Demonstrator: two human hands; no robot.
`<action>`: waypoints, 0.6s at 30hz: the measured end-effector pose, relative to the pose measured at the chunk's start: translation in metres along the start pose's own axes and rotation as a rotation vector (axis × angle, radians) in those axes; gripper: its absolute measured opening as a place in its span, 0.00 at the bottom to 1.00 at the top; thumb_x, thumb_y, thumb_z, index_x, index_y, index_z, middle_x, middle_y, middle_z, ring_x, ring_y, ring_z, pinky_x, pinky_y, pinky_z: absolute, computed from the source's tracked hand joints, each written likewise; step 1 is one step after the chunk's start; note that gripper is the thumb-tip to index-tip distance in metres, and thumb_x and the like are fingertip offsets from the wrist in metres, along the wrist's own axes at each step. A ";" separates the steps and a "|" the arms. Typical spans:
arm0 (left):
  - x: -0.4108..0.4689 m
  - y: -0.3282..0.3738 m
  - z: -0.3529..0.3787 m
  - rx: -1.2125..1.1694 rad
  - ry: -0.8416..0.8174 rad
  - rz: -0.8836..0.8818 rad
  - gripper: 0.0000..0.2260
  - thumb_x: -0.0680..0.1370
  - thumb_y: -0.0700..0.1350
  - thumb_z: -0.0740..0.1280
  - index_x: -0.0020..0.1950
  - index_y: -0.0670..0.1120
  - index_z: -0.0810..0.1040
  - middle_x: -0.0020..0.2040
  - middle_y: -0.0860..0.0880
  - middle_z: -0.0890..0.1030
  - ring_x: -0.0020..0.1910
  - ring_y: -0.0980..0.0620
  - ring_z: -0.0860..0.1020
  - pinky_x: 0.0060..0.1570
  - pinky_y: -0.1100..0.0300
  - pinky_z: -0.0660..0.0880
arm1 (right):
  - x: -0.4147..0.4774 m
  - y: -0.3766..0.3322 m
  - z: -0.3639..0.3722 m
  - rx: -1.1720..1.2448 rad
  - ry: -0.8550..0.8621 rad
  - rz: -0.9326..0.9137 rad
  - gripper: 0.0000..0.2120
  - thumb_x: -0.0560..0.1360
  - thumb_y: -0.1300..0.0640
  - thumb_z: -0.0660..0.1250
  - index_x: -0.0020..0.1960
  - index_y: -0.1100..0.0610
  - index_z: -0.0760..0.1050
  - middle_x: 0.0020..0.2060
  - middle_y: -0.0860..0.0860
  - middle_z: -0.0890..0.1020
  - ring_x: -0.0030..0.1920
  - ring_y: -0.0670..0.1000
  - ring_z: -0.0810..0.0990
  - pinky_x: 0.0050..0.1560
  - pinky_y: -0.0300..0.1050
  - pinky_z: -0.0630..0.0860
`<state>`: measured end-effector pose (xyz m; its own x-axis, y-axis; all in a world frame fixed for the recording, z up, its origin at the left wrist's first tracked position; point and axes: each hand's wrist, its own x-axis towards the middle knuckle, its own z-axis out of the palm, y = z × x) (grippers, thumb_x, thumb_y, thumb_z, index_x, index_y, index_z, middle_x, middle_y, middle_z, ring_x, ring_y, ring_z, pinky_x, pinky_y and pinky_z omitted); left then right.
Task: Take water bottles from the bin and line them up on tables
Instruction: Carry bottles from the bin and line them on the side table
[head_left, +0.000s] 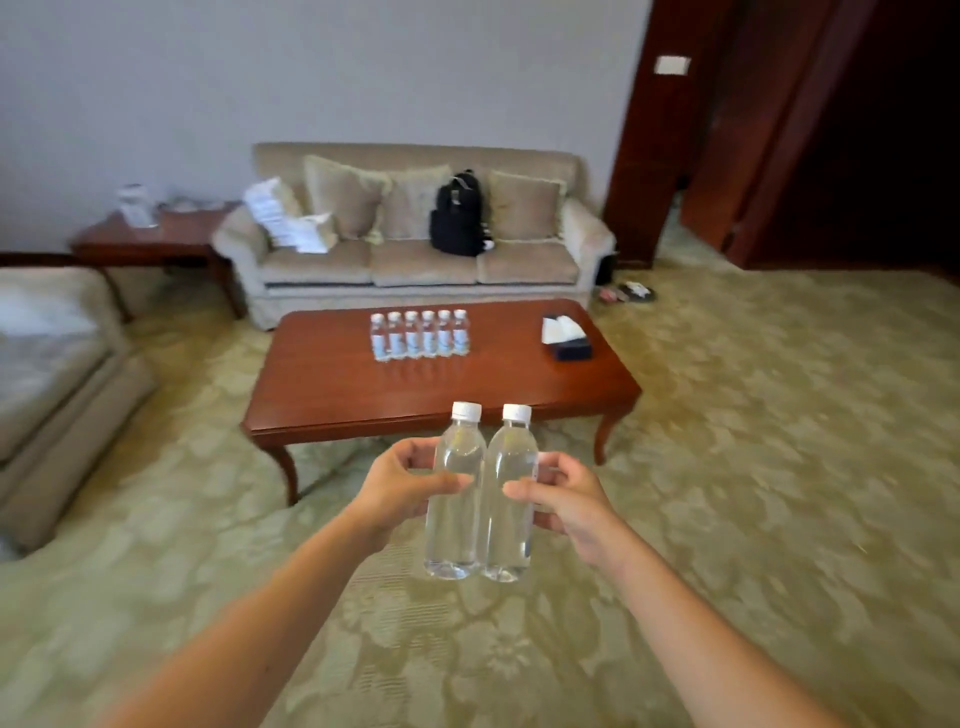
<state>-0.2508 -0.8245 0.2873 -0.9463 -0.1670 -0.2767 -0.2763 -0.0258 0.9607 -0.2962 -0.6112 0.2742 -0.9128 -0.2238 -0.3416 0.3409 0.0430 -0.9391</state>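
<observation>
Now both hands (400, 488) w/ clear smooth bottles (454, 499), prob. plastic.

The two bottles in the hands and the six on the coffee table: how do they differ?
The two held bottles are in the air above the carpet, one in the left hand, one in the right hand; the row of six bottles stands on the coffee table. The held pair shows no labels; the row shows pale blue ones. All stand upright with white caps.
</observation>
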 end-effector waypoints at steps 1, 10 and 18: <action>0.002 0.000 -0.017 -0.023 0.041 0.001 0.22 0.67 0.39 0.80 0.58 0.47 0.78 0.54 0.48 0.81 0.42 0.58 0.83 0.32 0.66 0.76 | 0.011 -0.006 0.018 -0.019 -0.046 -0.004 0.23 0.64 0.64 0.81 0.54 0.58 0.75 0.47 0.53 0.84 0.45 0.51 0.86 0.44 0.48 0.82; 0.035 0.001 -0.164 -0.148 0.452 -0.009 0.22 0.66 0.37 0.80 0.56 0.48 0.78 0.52 0.46 0.81 0.49 0.48 0.83 0.45 0.51 0.83 | 0.132 -0.038 0.185 -0.169 -0.402 0.000 0.23 0.64 0.65 0.80 0.56 0.60 0.77 0.47 0.57 0.84 0.47 0.55 0.86 0.49 0.53 0.84; 0.088 0.030 -0.281 -0.200 0.714 0.012 0.24 0.66 0.39 0.80 0.58 0.47 0.77 0.53 0.45 0.82 0.51 0.49 0.83 0.50 0.50 0.82 | 0.237 -0.086 0.331 -0.233 -0.669 -0.037 0.25 0.63 0.64 0.81 0.57 0.58 0.76 0.50 0.56 0.84 0.53 0.57 0.85 0.53 0.57 0.82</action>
<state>-0.2947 -1.1168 0.2976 -0.5908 -0.7671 -0.2501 -0.1666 -0.1873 0.9681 -0.4671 -0.9900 0.2863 -0.5637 -0.7758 -0.2837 0.1874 0.2144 -0.9586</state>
